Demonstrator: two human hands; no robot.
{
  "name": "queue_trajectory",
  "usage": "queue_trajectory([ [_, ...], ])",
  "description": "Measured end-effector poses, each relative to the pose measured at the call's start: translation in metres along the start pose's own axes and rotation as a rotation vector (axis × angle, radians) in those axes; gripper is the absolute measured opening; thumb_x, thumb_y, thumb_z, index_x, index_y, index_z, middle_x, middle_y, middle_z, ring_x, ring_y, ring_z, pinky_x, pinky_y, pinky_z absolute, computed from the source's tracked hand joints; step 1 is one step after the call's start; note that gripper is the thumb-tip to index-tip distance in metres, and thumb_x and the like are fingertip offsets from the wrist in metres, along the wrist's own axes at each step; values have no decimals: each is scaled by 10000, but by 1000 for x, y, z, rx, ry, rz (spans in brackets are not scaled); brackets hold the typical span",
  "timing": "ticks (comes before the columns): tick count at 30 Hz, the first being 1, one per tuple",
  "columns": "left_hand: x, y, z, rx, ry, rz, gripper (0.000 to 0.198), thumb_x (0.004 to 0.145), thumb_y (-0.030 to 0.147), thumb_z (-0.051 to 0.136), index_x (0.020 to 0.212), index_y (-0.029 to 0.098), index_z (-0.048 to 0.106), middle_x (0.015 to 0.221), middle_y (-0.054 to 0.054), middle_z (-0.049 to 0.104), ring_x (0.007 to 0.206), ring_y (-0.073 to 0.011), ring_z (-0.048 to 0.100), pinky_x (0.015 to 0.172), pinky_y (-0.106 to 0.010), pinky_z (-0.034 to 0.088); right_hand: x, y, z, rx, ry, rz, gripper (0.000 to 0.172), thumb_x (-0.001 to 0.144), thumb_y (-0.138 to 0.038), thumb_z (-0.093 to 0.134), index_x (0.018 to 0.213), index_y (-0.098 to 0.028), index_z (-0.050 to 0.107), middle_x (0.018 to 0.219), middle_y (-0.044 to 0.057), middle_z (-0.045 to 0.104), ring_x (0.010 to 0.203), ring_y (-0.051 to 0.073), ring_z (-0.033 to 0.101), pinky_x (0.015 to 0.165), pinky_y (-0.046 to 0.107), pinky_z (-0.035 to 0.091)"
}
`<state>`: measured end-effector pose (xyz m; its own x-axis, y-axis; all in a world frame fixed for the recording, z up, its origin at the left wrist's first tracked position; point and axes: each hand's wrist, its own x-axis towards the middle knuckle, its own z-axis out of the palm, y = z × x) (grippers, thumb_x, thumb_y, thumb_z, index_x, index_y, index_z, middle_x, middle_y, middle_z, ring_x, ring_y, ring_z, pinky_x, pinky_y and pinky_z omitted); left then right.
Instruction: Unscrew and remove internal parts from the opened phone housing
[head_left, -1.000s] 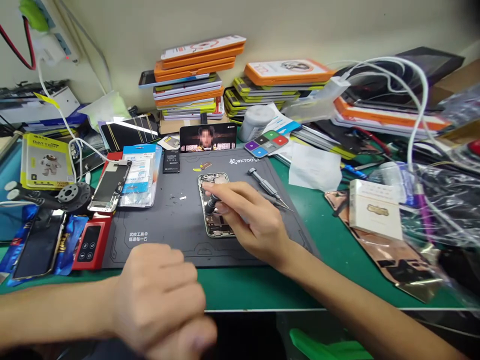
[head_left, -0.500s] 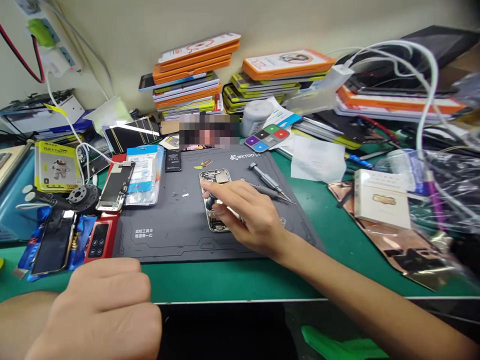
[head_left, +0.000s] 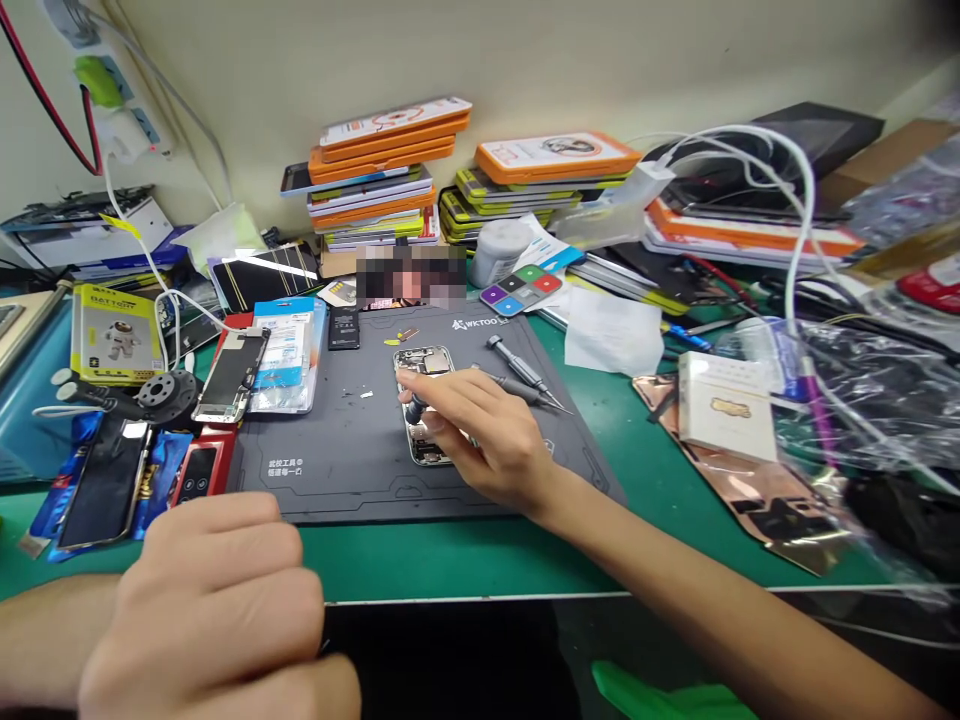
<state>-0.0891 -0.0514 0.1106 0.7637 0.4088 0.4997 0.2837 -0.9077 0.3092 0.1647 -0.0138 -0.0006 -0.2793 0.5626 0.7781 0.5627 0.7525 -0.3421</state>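
Black tool (head_left: pixel 415 409) half-hidden, opened phone (head_left: pixel 432 363) part-covered

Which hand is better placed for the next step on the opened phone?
Probably the right hand: it pinches a dark tool over the opened phone. The left hand is curled into a fist, apart from the phone, with no tool showing.

Head-height view; forward and downward
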Motion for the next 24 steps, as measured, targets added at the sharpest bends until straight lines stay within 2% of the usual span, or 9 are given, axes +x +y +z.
queue_trajectory([
  [1,5,-8,5,32,45,-12,142,877,165,489,795,265,547,509,27,429,442,-160,385,471,-370,257,0,0,0,-7,0,6,620,986,-70,533,1569,-251,426,1095,82,775,987,212,705,852,392,592],
  [2,10,-19,11,107,121,77,127,925,184,507,832,252,560,528,32,441,463,-155,414,474,-357,281,0,1,1,-12,0,12,620,990,-79,536,1571,-261,421,1105,78,774,979,209,704,850,390,594],
  [3,17,-31,17,200,122,138,75,962,230,561,895,233,596,568,36,492,496,-146,464,480,-336,311,0,1,1,-13,2,16,623,991,-80,540,1572,-270,418,1111,74,774,974,205,703,850,386,594],
  [4,22,-45,24,312,45,55,61,990,260,604,948,220,624,640,30,570,562,-141,543,506,-311,351,0,1,2,-12,6,17,633,988,-74,546,1573,-275,415,1119,70,772,975,202,701,853,381,594],
  [6,30,-74,38,528,-53,-50,128,1041,276,566,1017,201,667,800,-6,664,671,-147,620,500,-287,311,0,1,3,-5,15,13,657,973,-45,559,1573,-270,415,1134,72,769,980,199,696,857,373,592],
  [9,32,-103,53,642,-172,-82,225,1073,303,514,975,200,688,833,-20,649,670,-158,601,480,-291,231,-1,0,4,-8,13,3,671,957,-22,566,1569,-256,421,1134,81,766,966,200,693,844,370,592],
  [13,28,-111,63,657,-315,-141,323,1095,345,454,929,171,670,854,-44,627,656,-163,575,476,-294,190,-1,-1,4,-12,9,-32,666,957,-27,559,1567,-257,424,1129,80,765,975,200,698,836,367,600],
  [21,29,-112,65,606,-345,-181,303,1093,326,461,980,168,694,924,-61,627,660,-161,572,477,-290,220,-6,0,4,7,50,-1,654,964,-27,553,1562,-258,425,1165,78,767,970,189,712,854,374,609],
  [24,26,-114,67,577,-336,-200,315,1096,332,449,1013,171,707,933,-64,634,684,-166,586,478,-287,248,-7,1,-1,94,175,57,616,971,-60,567,1536,-278,452,1134,70,761,963,195,728,787,354,626],
])
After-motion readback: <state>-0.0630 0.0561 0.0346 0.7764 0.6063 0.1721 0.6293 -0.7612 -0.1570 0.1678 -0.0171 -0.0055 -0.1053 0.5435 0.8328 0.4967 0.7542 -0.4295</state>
